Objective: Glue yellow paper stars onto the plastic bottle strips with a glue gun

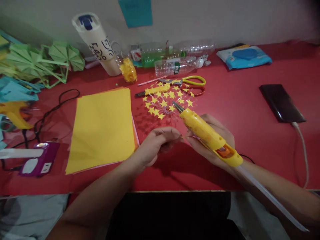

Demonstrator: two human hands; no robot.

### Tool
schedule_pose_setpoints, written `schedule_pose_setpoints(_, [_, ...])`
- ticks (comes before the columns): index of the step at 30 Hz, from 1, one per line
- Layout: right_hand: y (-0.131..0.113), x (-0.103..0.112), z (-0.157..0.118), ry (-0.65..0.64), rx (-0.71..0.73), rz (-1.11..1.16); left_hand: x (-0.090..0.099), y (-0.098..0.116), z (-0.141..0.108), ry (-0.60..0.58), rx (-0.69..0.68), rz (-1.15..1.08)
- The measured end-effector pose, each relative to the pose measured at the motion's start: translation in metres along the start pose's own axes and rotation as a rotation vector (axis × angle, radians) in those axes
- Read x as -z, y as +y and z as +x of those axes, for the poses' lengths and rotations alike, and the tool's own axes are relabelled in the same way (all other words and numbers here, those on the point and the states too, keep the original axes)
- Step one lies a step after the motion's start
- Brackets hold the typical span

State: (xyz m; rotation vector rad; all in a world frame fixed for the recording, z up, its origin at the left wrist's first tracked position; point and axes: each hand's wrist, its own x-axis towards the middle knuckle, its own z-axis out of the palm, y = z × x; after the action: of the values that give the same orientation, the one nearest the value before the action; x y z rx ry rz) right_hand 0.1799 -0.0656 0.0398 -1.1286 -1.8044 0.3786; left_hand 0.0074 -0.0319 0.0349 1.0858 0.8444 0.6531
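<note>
My right hand is wrapped round a yellow hot glue gun, its metal nozzle pointing up and to the left. A long clear glue stick trails out of its back over my forearm. My left hand is closed just left of it, thumb and fingertips pinched together. A tiny thin piece shows between the fingertips of both hands, too small to name. Beyond the nozzle, many small yellow paper stars sit on a clear plastic piece with spreading strips.
Behind the stars lie scissors, a yellow utility knife and plastic bottles. Left are yellow paper sheets, a second glue gun and a purple power strip. A tumbler, wipes pack and phone surround.
</note>
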Motion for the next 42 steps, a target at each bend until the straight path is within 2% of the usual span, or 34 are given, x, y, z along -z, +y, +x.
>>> schedule_pose_setpoints(2, [-0.002, 0.001, 0.003, 0.033, -0.044, -0.029, 0.004, 0.000, -0.001, 0.154, -0.303, 0.294])
schedule_pose_setpoints(5, [-0.003, 0.001, 0.008, 0.040, -0.055, -0.073, 0.013, 0.000, 0.000, 0.462, -0.834, 0.802])
schedule_pose_setpoints(6, [-0.002, 0.001, 0.010, 0.036, -0.041, -0.087, 0.016, 0.000, 0.001, 0.547, -0.948, 0.930])
schedule_pose_setpoints(8, [0.000, -0.001, 0.014, 0.038, -0.013, -0.109, 0.023, -0.003, 0.004, 0.638, -1.046, 1.095])
schedule_pose_setpoints(15, [0.007, -0.011, 0.025, 0.001, 0.025, -0.169, 0.034, -0.017, 0.020, 0.625, -1.098, 1.255])
schedule_pose_setpoints(19, [0.014, -0.016, 0.025, -0.006, 0.108, -0.206, 0.036, -0.020, 0.025, 0.622, -1.055, 1.196])
schedule_pose_setpoints(23, [0.021, -0.021, 0.024, 0.024, 0.133, -0.223, 0.035, -0.021, 0.027, 0.612, -1.043, 1.139])
schedule_pose_setpoints(32, [0.024, -0.025, 0.019, 0.092, 0.061, -0.264, 0.025, -0.023, 0.030, 0.726, -1.067, 1.198])
schedule_pose_setpoints(42, [0.028, -0.028, 0.019, 0.110, 0.106, -0.301, 0.026, -0.022, 0.030, 0.689, -1.115, 1.160])
